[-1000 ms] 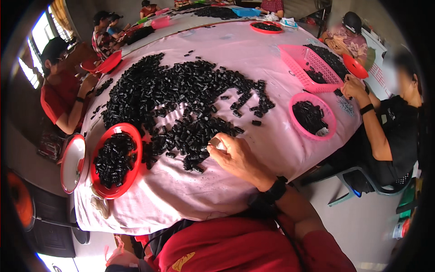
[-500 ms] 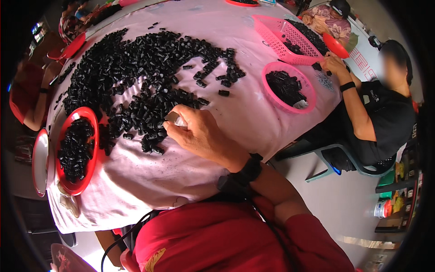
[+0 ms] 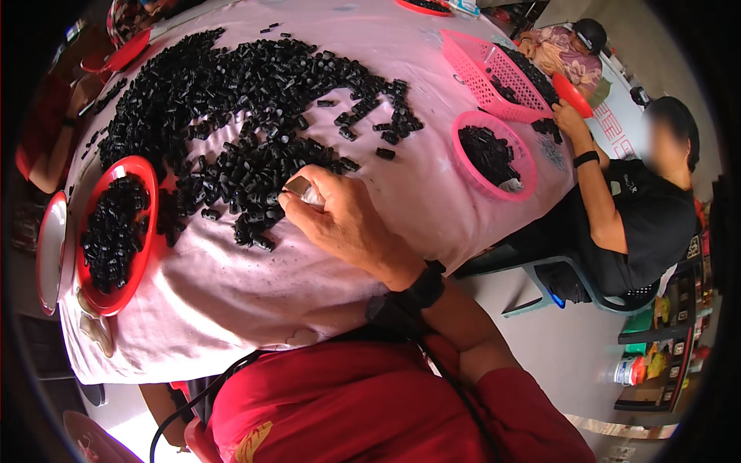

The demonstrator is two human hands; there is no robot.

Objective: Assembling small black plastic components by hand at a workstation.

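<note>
A small pale object (image 3: 311,196) is held by the right hand (image 3: 343,220), between the thumb and the bent fingers (image 3: 298,215), which are closed around it with only a narrow gap; its exact kind cannot be told. The state of the left hand's fingers cannot be told. The right hand is placed over the near half of the counter (image 3: 432,224), just beside a spread heap of black pieces (image 3: 231,116); whether any piece is touched cannot be told. The counter is covered with a pink cloth (image 3: 224,301). Near its left edge, a red bowl (image 3: 150,212) is filled with similar pieces. Toward the right edge, a round pink basket (image 3: 463,166) with black pieces is placed, and beyond it a rectangular pink basket (image 3: 471,65). By that edge a co-worker in black (image 3: 656,224) is seated.
</note>
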